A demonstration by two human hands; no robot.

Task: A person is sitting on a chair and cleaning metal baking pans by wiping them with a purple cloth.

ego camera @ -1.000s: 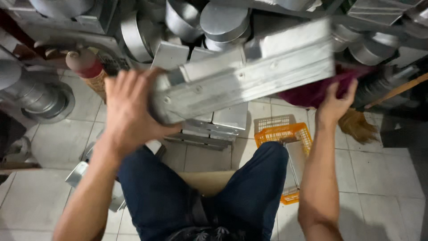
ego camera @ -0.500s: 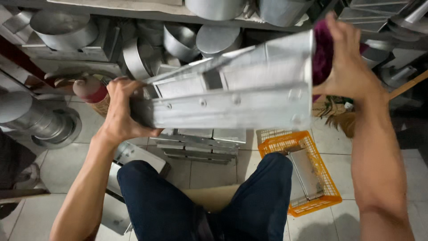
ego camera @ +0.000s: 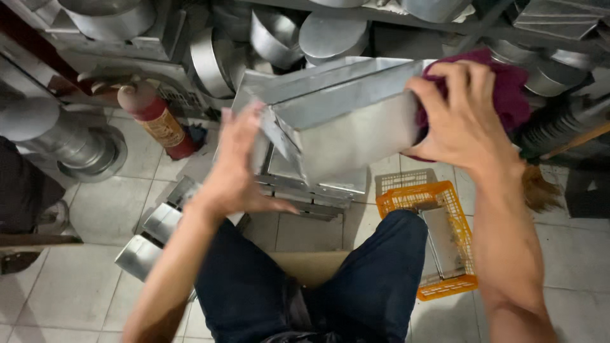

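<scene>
You hold a folded sheet-metal duct piece (ego camera: 346, 124) up in front of you, just above centre of the view, over your knees. Your right hand (ego camera: 460, 114) sits at 2 o'clock, its grip clenched around a dark red cloth (ego camera: 508, 89) pressed against the piece's right end. Your left hand (ego camera: 238, 165) is at 9 o'clock from the piece, fingers spread and released, its palm laid flat against the left edge rather than closed on it.

Below the piece, at 6 o'clock, more flat metal sections (ego camera: 311, 190) lie stacked on the tiled floor (ego camera: 95, 209). At 4 o'clock an orange plastic basket (ego camera: 454, 216) rests on the floor beside your right leg, with a flat metal piece lying in it. At 10 o'clock a red cylinder (ego camera: 159, 121) leans tilted, bearing a yellowish rectangular label on its side; the print is too small to tell. Round metal duct parts (ego camera: 330, 35) crowd the shelving at 12 o'clock, and short folded metal sections (ego camera: 152, 235) lie at 8 o'clock beside your left leg.
</scene>
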